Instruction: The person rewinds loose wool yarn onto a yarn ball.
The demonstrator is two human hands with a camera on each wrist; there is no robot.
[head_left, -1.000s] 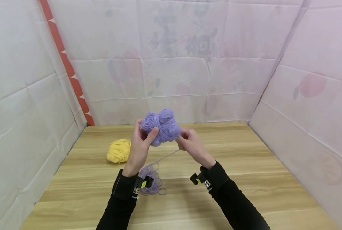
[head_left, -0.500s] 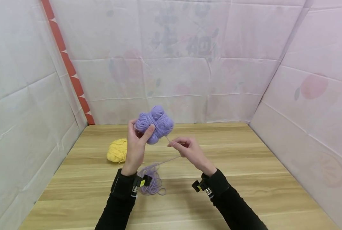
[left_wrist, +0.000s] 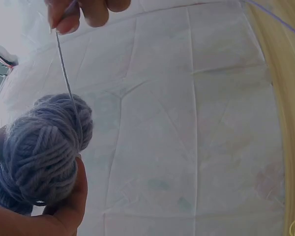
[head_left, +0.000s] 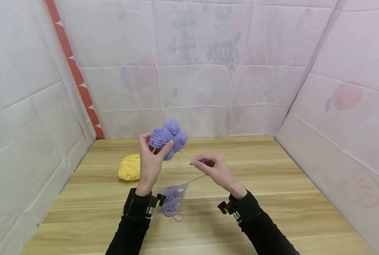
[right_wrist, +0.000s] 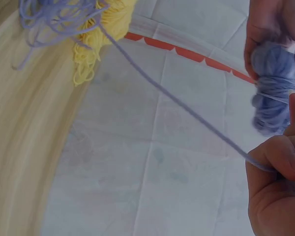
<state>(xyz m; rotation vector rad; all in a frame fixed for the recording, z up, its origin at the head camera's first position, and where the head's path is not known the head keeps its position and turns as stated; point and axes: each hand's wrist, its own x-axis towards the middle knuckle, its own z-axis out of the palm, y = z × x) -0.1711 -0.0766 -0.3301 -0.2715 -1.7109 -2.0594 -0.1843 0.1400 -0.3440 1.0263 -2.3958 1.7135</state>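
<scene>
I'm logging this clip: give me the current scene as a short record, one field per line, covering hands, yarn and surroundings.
Left hand: holds the purple ball above the table
Right hand: pinches a strand that runs to the purple ball
Strand between hands: straight
Loose purple yarn: tangled loops on the table, one length rising to the right hand
Yellow yarn: on the table, partly hidden in the head view
Backdrop: pale sheets

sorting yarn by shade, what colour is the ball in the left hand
Light purple; the head view shows the ball of yarn in the left hand best.
</scene>
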